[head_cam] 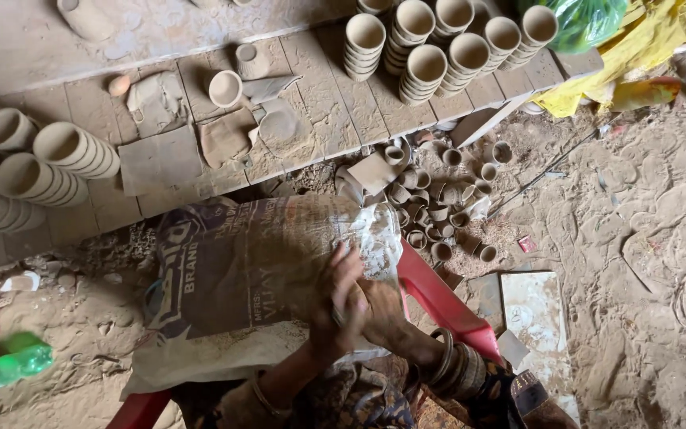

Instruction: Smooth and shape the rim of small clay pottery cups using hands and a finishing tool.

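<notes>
My left hand [333,295] and my right hand [381,311] are pressed together over a dusty printed sack [232,278]. The sack is spread on a red plastic seat [438,298]. Between the palms sits a small tan clay piece [354,299], mostly hidden by my fingers. The left hand's fingers stretch upward across the right hand. Several bangles [452,361] ring my right wrist, and a thin one circles my left forearm.
Stacks of clay cups [430,48] stand on a wooden plank platform [311,111], with more stacks at the left [33,159]. Small loose cups [430,210] lie heaped on the sandy ground. There is also a green bottle [5,361], a flat tile [533,310], a green bag [585,20] and yellow cloth [660,40].
</notes>
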